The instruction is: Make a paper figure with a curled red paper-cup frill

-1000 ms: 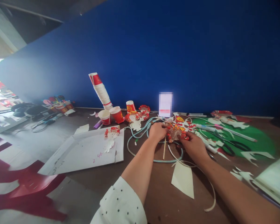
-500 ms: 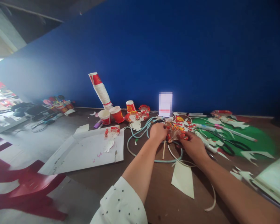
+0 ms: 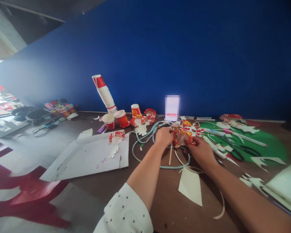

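Observation:
Between my hands is a paper cup cut into curled red and yellow strips (image 3: pixel 181 141), with a plain pale part at its middle. My left hand (image 3: pixel 164 136) pinches its left edge; some of the fingers are hidden behind the wrist. On the other side, my right hand (image 3: pixel 200 149) has thumb and fingers closed on the curled strips. A thin wooden stick (image 3: pixel 170 155) slants down below the cut cup; whether it is joined to it I cannot tell. Pale blue cable (image 3: pixel 137 158) loops around and beneath my hands.
Paper cups (image 3: pixel 121 118) and a leaning cup stack (image 3: pixel 106 97) stand by the blue wall. A lit screen (image 3: pixel 172 108) is straight ahead. Scissors (image 3: pixel 251 150), paper scraps and markers lie right, on a green sheet (image 3: pixel 275 145). A white board (image 3: pixel 84 161) lies left, near a red chair (image 3: pixel 31 191).
Almost nothing differs. Both hands stay on the cut paper cup, with only a very slight shift of the fingers and the view.

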The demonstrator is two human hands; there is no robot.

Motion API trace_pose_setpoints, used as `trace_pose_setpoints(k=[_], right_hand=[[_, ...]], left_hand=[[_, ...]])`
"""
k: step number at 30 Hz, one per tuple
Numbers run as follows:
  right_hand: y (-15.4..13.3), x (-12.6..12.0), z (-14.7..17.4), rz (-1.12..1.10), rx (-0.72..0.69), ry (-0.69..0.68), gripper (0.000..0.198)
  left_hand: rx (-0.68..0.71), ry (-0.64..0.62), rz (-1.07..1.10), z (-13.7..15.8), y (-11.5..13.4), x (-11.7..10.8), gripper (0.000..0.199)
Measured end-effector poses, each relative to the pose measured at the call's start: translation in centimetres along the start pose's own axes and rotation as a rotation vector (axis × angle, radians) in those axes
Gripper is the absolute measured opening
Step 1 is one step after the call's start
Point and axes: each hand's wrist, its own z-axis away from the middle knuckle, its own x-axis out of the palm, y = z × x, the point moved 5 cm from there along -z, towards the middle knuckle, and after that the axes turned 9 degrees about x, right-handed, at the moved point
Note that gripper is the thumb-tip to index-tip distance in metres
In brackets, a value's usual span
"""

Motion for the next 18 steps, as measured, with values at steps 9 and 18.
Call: trace_pose_setpoints(k=[9,18], right_hand=[[-0.1,-0.13,0.15,0.034,0.047,0.01,0.024],[-0.04,-0.08,0.19,0.012,0.036,0.01,0.024]], left_hand=[[-0.016,0.007,0.101,-0.24,-0.85,0.16,0.024],[-0.021,0.019,0.14,-0.22,-1.0,0.17,0.02]])
